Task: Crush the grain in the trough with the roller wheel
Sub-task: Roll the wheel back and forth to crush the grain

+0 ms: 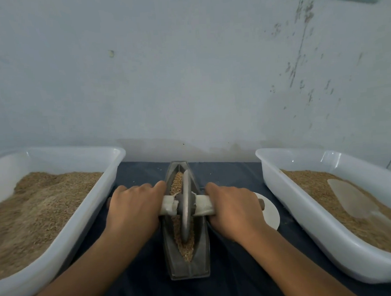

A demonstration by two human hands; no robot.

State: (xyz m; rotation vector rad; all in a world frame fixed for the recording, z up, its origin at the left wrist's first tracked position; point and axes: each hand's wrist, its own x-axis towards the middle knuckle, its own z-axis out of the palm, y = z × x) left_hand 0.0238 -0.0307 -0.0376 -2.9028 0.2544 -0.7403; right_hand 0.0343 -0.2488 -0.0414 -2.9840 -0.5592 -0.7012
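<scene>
Trough [189, 264] sits lengthwise on the dark-covered surface [240, 279], midway between its left and right edges, far end close to the back edge by the wall. Long axis runs straight away from the person, probably so the push-pull stroke lines up with both forearms.

Roller wheel [185, 205] stands upright on edge in the groove, roughly mid-length, rim down in the grain [179, 182]. Grain shows both ahead of the wheel and behind it toward the near end. Kernels look mostly whole from here, so I'd judge the crushing far from finished.

Axle handle [204, 205] crosses the trough at right angles, wrapped in pale tape or cloth either side of the wheel, likely for grip.

Left hand [134, 207] is wrapped over the left half of the handle, knuckles up, fingers curled over the far side. Right hand [235, 205] grips the right half the same way. Wheel sits between the two hands, just beside each thumb side; symmetric hold should keep the disc vertical and load even.

White tub [114, 165] of grain at the left edge, second white tub [265, 164] at the right edge with a clear scoop [351, 198] lying on its grain. Plausibly feed and output, can't tell which. White round disc [271, 214] on the surface under the right wrist, partly hidden.
</scene>
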